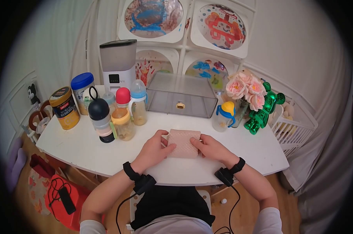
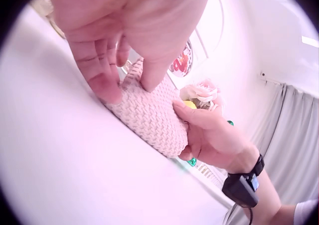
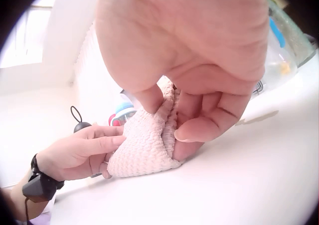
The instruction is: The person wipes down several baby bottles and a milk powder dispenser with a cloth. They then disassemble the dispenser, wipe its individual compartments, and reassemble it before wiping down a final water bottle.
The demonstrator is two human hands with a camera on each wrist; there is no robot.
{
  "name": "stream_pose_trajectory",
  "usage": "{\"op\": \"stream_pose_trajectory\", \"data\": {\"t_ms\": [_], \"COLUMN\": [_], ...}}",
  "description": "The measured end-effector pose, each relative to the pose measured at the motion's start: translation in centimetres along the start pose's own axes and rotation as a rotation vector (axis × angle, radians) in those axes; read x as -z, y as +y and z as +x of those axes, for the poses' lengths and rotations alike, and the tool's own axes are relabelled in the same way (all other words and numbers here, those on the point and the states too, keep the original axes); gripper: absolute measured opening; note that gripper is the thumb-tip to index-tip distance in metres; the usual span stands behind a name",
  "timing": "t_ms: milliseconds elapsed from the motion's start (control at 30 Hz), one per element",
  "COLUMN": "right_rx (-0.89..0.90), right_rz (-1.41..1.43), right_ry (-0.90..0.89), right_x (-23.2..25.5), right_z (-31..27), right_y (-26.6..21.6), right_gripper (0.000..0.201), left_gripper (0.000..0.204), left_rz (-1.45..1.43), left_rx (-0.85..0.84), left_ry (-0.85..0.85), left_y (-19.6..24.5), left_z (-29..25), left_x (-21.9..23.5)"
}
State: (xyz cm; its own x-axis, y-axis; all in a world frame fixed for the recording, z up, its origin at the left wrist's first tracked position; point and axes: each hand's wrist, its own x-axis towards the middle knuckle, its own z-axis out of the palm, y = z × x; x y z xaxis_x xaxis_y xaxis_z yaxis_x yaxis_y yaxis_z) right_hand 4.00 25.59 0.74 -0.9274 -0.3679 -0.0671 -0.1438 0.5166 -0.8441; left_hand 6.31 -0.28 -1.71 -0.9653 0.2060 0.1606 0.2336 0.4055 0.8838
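A folded pink textured cloth point(image 1: 184, 143) is held between both hands just above or on the white table near its front edge. The left hand point(image 1: 154, 149) pinches its left side, thumb on the near face. At the right side the right hand point(image 1: 213, 149) grips it, thumb on top and fingers behind. In the right wrist view the cloth point(image 3: 142, 147) shows folded layers, with the right hand's fingers point(image 3: 199, 127) at the layered edge. The left wrist view shows the woven surface of the cloth point(image 2: 149, 115) between thumb and fingers.
Several bottles, including a black-capped one point(image 1: 99, 117) and a yellow-ringed one point(image 1: 123, 126), stand left with tins point(image 1: 65, 109). A grey clear box point(image 1: 180, 95) is behind. A yellow-lidded cup point(image 1: 224, 117), pink flowers point(image 1: 246, 87) and a green balloon figure point(image 1: 262, 111) stand right.
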Motion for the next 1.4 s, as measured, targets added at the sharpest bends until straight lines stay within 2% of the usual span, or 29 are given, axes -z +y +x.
{"op": "stream_pose_trajectory", "data": {"t_ms": [33, 133, 267, 333, 367, 433, 467, 533, 633, 800, 867, 900, 967, 1100, 1167, 1200, 1267, 1300, 1367, 1400], "right_rx": [-0.090, -0.164, -0.181, -0.153, -0.148, -0.081, -0.077, -0.078, -0.017, -0.001, -0.050, -0.049, 0.095, 0.105, 0.078, 0.075, -0.150, -0.151, -0.167, -0.166], "right_rz": [-0.018, -0.062, -0.233, -0.319, -0.321, -0.422, -0.431, -0.443, -0.436, -0.314, -0.202, -0.205, -0.266, -0.197, -0.061, -0.058, -0.038, -0.037, -0.059, -0.057], "right_ry": [-0.009, -0.008, -0.029, -0.052, -0.050, -0.048, -0.052, -0.057, -0.050, -0.103, -0.131, -0.130, -0.139, -0.150, 0.114, 0.117, -0.142, -0.142, -0.388, -0.387], "right_x": [0.1, 0.2, 0.3, 0.3, 0.3, 0.1, 0.0, -0.1, -0.2, 0.3, 0.6, 0.9, 1.3, 1.5, 0.6, 0.9, 2.0, 2.5, 3.2, 3.4], "right_z": [0.4, 0.8, 2.4, 3.0, 3.2, 3.3, 3.2, 2.7, 2.1, 1.4, 0.8, 0.8, 1.0, 1.1, 1.0, 0.8, 0.9, 1.3, 2.3, 2.5], "right_y": [0.0, -0.8, -0.2, -0.3, -0.2, 0.0, -0.1, -0.6, 0.0, 0.1, -0.5, -0.4, 0.2, 0.4, 0.3, -0.2, -2.1, -1.9, -1.4, -1.4], "right_gripper": [0.055, 0.060, 0.057, 0.060, 0.060, 0.061, 0.061, 0.061, 0.060, 0.055, 0.048, 0.048, 0.046, 0.058, 0.074, 0.074, 0.088, 0.088, 0.091, 0.091], "left_gripper": [0.064, 0.065, 0.070, 0.071, 0.071, 0.068, 0.068, 0.062, 0.055, 0.040, 0.032, 0.032, 0.033, 0.027, 0.029, 0.029, 0.031, 0.031, 0.032, 0.032], "left_rz": [-0.041, 0.072, 0.152, 0.494, 0.495, 0.216, 0.209, 0.011, 0.011, -0.009, -0.345, -0.346, -0.352, -0.445, -0.430, -0.428, -0.446, -0.446, -0.508, -0.507], "left_rx": [0.079, 0.087, 0.103, -0.068, -0.071, 0.168, 0.169, 0.202, 0.162, 0.168, 0.203, 0.201, 0.177, 0.168, 0.130, 0.131, 0.052, 0.053, -0.067, -0.067], "left_ry": [-0.048, -0.091, -0.057, 0.153, 0.157, -0.062, -0.053, -0.123, -0.175, -0.161, -0.266, -0.266, -0.300, -0.251, -0.225, -0.230, -0.174, -0.175, -0.189, -0.190], "left_y": [0.1, -0.9, -1.1, -1.6, -1.2, -0.2, -0.6, -1.2, -1.6, 0.3, 0.5, 0.8, 1.0, -0.1, 0.2, 0.5, 1.0, 1.0, 1.1, 1.1], "left_z": [0.3, 1.5, 2.3, 2.9, 3.3, 4.2, 4.4, 5.5, 5.3, 2.8, 2.3, 2.1, 1.9, 2.3, 2.4, 2.3, 2.1, 2.2, 2.3, 2.4], "left_x": [0.1, 0.4, 0.0, -0.9, -0.8, -0.6, -0.7, -1.0, -1.0, -0.8, -0.8, -0.6, -0.3, -0.9, -0.8, -0.7, -0.6, -0.6, -0.4, -0.3]}}
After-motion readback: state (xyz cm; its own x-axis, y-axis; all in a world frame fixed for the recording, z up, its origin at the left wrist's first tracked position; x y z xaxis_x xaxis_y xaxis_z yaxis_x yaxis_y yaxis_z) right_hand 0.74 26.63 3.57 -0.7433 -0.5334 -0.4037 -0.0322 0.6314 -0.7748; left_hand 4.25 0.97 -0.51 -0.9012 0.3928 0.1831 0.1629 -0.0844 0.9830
